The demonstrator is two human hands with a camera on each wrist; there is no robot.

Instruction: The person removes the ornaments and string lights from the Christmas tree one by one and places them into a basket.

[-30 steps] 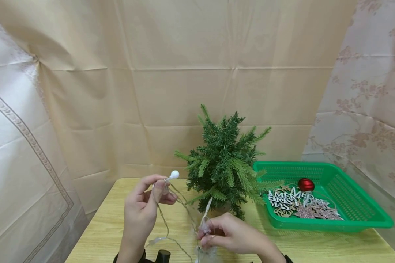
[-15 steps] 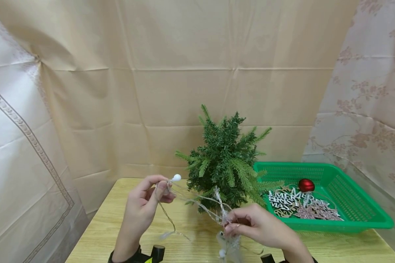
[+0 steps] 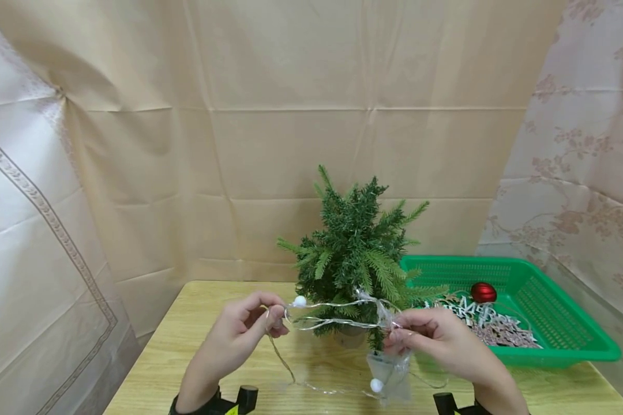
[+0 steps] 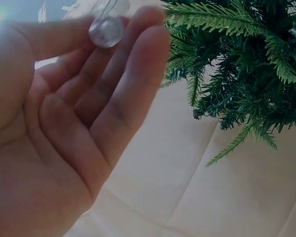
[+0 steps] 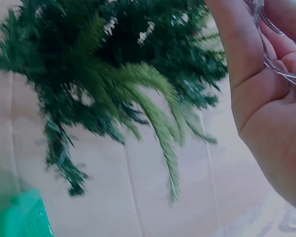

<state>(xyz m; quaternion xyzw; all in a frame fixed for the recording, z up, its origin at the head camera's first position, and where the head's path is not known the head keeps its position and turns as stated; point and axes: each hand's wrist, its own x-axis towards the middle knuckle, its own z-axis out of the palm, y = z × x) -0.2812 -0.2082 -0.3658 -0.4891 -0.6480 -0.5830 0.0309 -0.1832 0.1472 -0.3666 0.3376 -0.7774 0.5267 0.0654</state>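
Observation:
A string of fairy lights [image 3: 337, 324] with clear wire and white ball bulbs stretches between both hands, in front of a small artificial Christmas tree [image 3: 354, 253]. My left hand [image 3: 241, 331] pinches its left end, near a white bulb [image 3: 300, 301]. In the left wrist view, a round bulb [image 4: 106, 32] shows by the thumb and fingers of that hand. My right hand [image 3: 441, 340] pinches the bunched wires on the right; the right wrist view shows wire [image 5: 281, 74] crossing the palm. Beneath it hang a second bulb [image 3: 376, 385] and a clear plastic piece, partly unclear.
At the right stands a green plastic basket [image 3: 550, 354] with a red ball ornament [image 3: 483, 292] and white and pinkish cut-out ornaments [image 3: 503, 331]. Everything is on a light wooden table [image 3: 161, 369]. A beige cloth [image 3: 291, 115] hangs behind.
My right hand has moved right and slightly up, drawing the wires out across the front of the tree. My left hand has shifted slightly right and down, still pinching the lights.

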